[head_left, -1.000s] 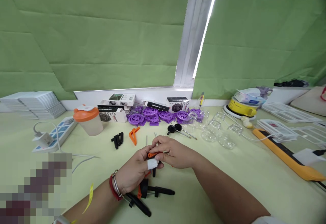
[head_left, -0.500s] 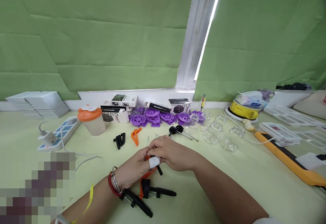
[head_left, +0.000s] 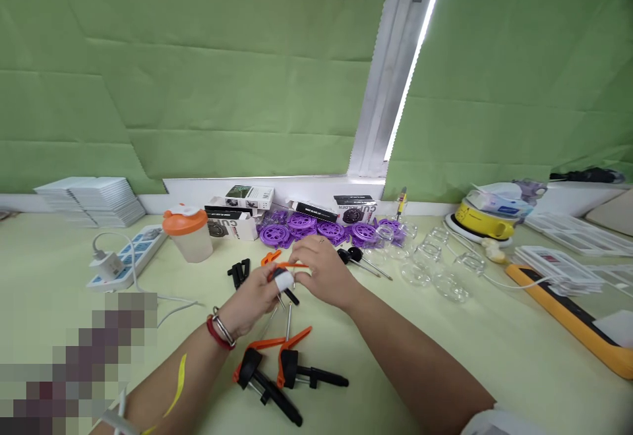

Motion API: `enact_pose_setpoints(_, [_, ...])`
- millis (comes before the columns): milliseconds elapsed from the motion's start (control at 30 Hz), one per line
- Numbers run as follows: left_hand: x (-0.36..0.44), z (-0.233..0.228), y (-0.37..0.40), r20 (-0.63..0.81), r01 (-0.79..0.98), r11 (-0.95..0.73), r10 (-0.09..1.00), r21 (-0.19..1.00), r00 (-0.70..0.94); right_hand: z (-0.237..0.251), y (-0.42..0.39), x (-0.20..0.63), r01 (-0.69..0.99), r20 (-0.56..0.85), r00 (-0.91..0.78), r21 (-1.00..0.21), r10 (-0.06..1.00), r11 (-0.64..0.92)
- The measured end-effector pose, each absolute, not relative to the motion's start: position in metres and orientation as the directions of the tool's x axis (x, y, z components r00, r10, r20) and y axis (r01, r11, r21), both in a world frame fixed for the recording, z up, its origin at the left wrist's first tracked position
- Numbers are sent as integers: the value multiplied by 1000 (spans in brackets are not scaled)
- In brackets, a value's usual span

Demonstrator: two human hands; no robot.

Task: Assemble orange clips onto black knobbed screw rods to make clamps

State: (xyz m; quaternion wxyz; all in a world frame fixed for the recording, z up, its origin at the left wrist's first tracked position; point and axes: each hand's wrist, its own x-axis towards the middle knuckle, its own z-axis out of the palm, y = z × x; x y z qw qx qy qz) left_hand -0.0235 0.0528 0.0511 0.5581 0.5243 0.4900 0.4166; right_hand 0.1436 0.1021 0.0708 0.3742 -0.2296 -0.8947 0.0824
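Note:
My left hand [head_left: 253,298], with a white wrap on the thumb, is closed around an orange-and-black tool with a metal rod [head_left: 291,296]; its black handle sticks out below the thumb. My right hand [head_left: 324,275] pinches the flat orange arm of the same piece, and its fingertips are partly hidden. Nearer me lie two similar tools, a left one [head_left: 270,392] and a right one [head_left: 321,377], each with a black handle, orange arms and a metal rod. Just beyond the left hand are loose black handles [head_left: 238,271] and an orange piece [head_left: 270,258].
Black knobs on metal rods [head_left: 357,256] lie beyond my right hand. Purple wheel-like parts [head_left: 301,224], small boxes [head_left: 237,227] and clear plastic pieces [head_left: 418,270] line the back. A shaker cup [head_left: 190,244] and power strip [head_left: 131,263] stand left; an orange-black bar [head_left: 568,316] lies right.
Both hands have moved away from me with the tool, uncovering the two tools on the table. The orange arm now points right, toward my right fingers. The view has shifted slightly left.

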Motion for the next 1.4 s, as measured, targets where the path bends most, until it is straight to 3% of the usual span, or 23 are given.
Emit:
enact_pose_setpoints(67, [-36, 50, 65, -50, -31, 49, 998, 998, -43, 64, 109, 134, 420, 642, -490, -419, 590, 805])
enact_pose_setpoints(167, [-54, 50, 79, 29, -160, -86, 944, 983, -329, 49, 117, 111, 493, 449, -497, -557, 742, 668])
enact_pose_setpoints(233, [-63, 49, 86, 66, -189, -178, 871, 966, -487, 38, 122, 91, 547, 316, -589, -521, 744, 655])
enact_pose_setpoints(333, [-73, 47, 92, 84, -156, -218, 797, 963, -598, 24, 130, 58, 572, 152, -746, -351, 648, 741])
enact_pose_setpoints(433, [-78, 45, 94, 87, -128, -210, 779, 969, -620, 18, 137, 33, 651, 30, -741, -213, 671, 728])
enact_pose_setpoints(533, [-79, 45, 95, 86, -131, -212, 780, 969, -620, 19, 143, 18, 698, 3, -704, -183, 710, 693])
enact_pose_setpoints(933, [-81, 45, 94, 38, -163, -170, 795, 972, -605, 17, 145, -5, 836, -2, -495, -275, 869, 475])
enact_pose_setpoints(1400, [-82, 42, 96, 48, -165, -183, 797, 969, -602, 33, 148, 27, 847, -15, -379, -408, 925, 341])
